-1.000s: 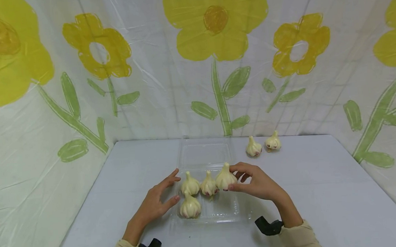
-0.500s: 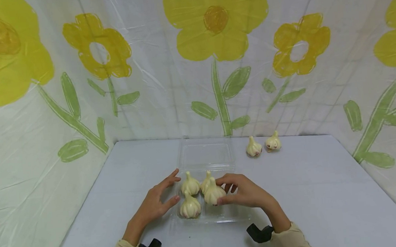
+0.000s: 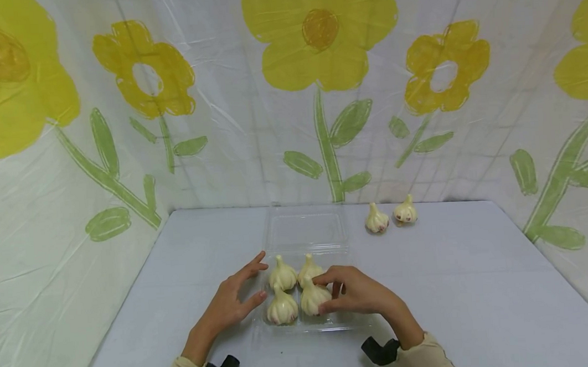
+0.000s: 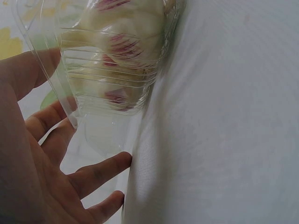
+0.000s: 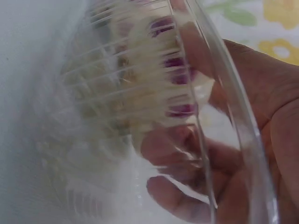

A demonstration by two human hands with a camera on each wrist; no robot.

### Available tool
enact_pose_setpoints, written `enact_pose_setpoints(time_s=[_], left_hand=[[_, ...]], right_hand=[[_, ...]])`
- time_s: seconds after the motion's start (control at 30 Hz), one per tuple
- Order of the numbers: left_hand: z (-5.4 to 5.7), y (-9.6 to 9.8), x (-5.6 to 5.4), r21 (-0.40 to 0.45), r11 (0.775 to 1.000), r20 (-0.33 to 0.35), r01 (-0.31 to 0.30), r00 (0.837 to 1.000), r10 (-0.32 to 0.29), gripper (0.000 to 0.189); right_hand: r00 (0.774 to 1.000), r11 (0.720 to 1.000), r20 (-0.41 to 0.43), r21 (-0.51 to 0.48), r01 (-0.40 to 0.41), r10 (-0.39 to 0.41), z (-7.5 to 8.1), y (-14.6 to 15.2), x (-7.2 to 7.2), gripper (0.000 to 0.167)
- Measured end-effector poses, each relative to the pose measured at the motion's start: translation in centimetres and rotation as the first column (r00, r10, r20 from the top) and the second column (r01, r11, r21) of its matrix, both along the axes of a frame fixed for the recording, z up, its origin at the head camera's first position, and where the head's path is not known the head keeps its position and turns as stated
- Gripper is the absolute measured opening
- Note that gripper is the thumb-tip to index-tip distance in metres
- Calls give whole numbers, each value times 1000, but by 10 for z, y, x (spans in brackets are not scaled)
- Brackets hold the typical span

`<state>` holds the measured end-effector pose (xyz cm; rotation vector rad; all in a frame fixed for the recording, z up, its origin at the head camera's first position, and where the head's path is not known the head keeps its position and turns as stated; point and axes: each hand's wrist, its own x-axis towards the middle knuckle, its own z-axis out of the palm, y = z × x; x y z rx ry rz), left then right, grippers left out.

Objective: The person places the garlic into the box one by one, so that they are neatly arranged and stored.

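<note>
My right hand [image 3: 362,291] pinches a pale garlic bulb [image 3: 314,300] between thumb and fingers, low in the front of a clear plastic clamshell box [image 3: 348,320]. Purple streaks on that bulb [image 5: 180,70] show through the box's ribbed wall in the right wrist view. Beside it are a front-left garlic bulb [image 3: 283,308], a back-left bulb [image 3: 282,275] and a back-right bulb [image 3: 308,266], partly covered. At the box's left side is my left hand [image 3: 232,300], its fingers spread and extended; in the left wrist view, fingertips are right at the plastic rim [image 4: 56,88].
The box's clear lid [image 3: 306,230] lies folded back behind it. Farther right at the table's back stand two more garlic bulbs, one [image 3: 377,219] left of the other [image 3: 406,210]. A flower-printed sheet [image 3: 232,153] hangs behind the white table [image 3: 469,285].
My right hand has carried the garlic bulb left, toward me and down, from above the box's right side to the spot beside the front-left bulb. The left hand has stayed in place.
</note>
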<state>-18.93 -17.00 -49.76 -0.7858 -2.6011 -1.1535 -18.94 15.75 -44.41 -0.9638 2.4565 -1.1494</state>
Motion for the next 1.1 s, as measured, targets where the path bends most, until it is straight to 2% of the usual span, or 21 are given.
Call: enact_pose_setpoints(time_s=[0.23,0.73,1.1], left_hand=[[0,0,0,-3,1000,0,2,1000,-2,76],[0,1,0,-2,1000,-1,2,1000,-2,78],[0,0,1,-6,1000,-9,2,1000,-2,79]], right_hand=[[1000,999,-9,43,30,-30,-2,-4,2,58],[994,991,-99,118,57,-46,-7,-10,4,56],[997,993,-69,109,48,-41,-2,-9,4,55]])
